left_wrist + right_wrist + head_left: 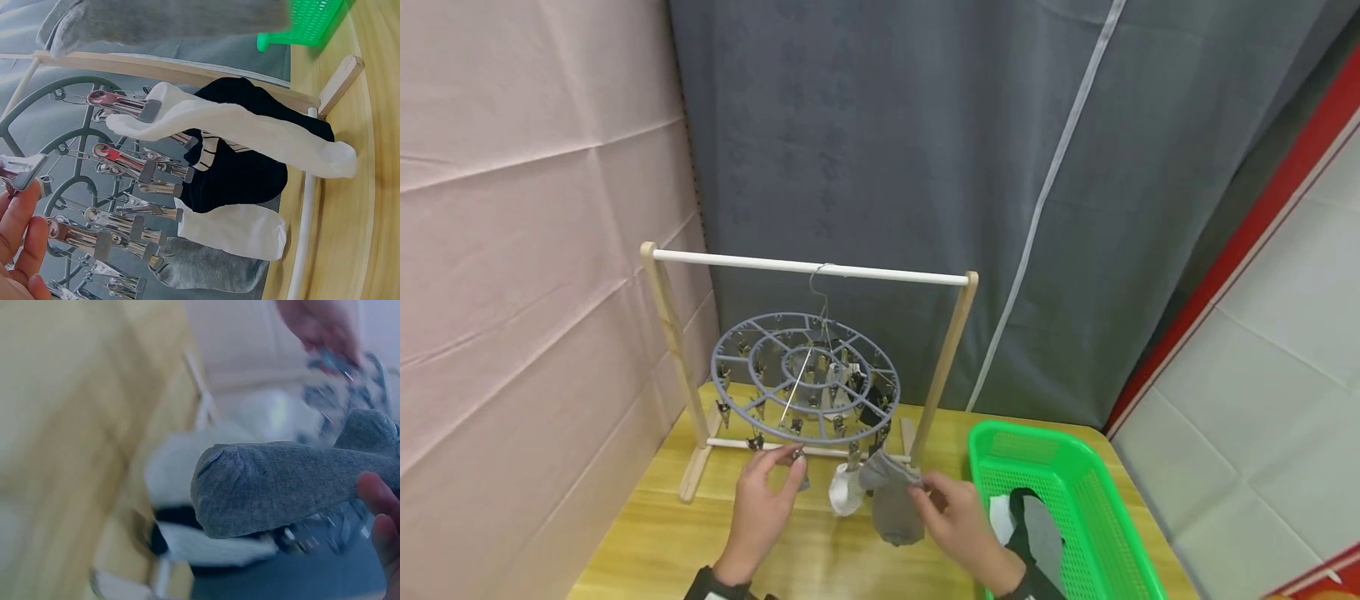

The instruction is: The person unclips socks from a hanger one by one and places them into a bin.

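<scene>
My left hand (762, 504) pinches a metal clip (22, 170) at the near edge of the round grey drying hanger (747, 414). In my right hand (958, 521), thumb and fingers grip a grey sock (269, 484) near its opening. The sock's toe hangs down in the head view, just right of a clipped white sock (846, 492). Beyond the left hand, the left wrist view shows a black sock (250, 181), another white sock (237, 228) and a second grey sock (209, 269) hanging from clips. Several other clips carry nothing.
The hanger hooks over the white bar (760, 263) of a wooden stand (945, 367) on the wood-grain table (647, 542). A green basket (1030, 427) stands at right, with grey, black and white fabric pieces (1047, 533) inside. Curtains hang behind.
</scene>
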Available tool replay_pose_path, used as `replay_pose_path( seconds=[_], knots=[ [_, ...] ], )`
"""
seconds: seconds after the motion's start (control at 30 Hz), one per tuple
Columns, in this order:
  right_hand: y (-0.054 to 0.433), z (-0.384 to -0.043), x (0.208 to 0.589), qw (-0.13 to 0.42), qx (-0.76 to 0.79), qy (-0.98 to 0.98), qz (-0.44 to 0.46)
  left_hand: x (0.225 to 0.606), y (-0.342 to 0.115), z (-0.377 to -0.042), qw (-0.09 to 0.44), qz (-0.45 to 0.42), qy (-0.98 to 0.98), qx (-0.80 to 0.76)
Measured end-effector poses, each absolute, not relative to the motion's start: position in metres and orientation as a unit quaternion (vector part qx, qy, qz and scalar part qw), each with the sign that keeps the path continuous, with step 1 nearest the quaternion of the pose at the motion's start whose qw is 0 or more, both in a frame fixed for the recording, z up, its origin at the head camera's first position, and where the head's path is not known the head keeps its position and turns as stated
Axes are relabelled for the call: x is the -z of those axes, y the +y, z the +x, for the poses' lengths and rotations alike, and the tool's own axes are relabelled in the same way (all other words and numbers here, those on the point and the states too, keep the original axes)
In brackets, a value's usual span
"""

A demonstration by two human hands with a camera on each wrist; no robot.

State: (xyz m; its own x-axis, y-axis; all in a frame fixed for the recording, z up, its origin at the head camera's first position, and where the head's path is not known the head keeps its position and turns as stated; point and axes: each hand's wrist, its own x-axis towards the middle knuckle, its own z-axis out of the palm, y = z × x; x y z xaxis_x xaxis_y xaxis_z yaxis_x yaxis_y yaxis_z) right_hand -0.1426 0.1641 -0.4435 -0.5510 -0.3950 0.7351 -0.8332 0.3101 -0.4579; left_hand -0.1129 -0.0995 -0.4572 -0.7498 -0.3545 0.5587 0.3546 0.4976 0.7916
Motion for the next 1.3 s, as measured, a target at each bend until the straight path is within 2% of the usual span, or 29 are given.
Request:
replay_pose_path(
  seconds=[0.3, 0.43, 0.57, 0.7, 0.93, 1.3],
  knots=[
    [0.232, -0.152, 0.401, 0.337, -0.444, -0.762, 0.329, 0.459, -0.093, -0.107, 0.349, 0.0, -0.788, 0.507],
    [0.263, -0.151, 0.395, 0.333, -0.449, -0.792, 0.246, 0.459, -0.091, -0.105, 0.345, -0.002, -0.792, 0.504],
    [0.3, -0.164, 0.414, 0.284, -0.404, -0.854, 0.162, 0.459, -0.09, -0.106, 0.343, -0.005, -0.793, 0.503],
    [0.33, -0.179, 0.431, 0.247, -0.353, -0.893, 0.13, 0.46, -0.09, -0.106, 0.346, -0.006, -0.793, 0.502],
    [0.351, -0.194, 0.442, 0.164, -0.266, -0.945, 0.092, 0.461, -0.093, -0.105, 0.341, 0.005, -0.8, 0.494],
    [0.37, -0.19, 0.473, -0.083, -0.19, -0.974, 0.095, 0.46, -0.094, -0.103, 0.337, 0.005, -0.801, 0.494]
  ],
)
